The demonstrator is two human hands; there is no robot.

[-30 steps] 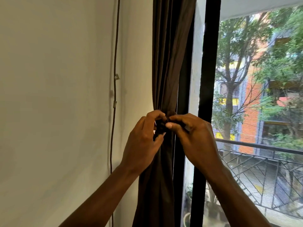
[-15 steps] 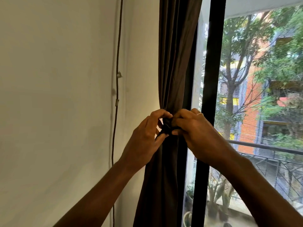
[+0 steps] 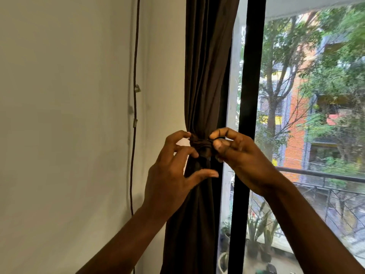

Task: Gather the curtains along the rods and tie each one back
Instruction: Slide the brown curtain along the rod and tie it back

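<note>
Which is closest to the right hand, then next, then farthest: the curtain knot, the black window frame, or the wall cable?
1. curtain knot: pinched by the right hand, at its left side.
2. black window frame: just behind the hand.
3. wall cable: far off to the left, past the curtain.

The curtain [image 3: 205, 66] runs past the top and bottom edges, so its hanging and hem are out of sight. The right hand [image 3: 243, 157] pinches and covers the right side of the tie [image 3: 200, 144], hiding how the ends lie. The wall cord [image 3: 135, 56] is cut off likewise. The buildings [image 3: 296, 115] outside are blurred.
</note>
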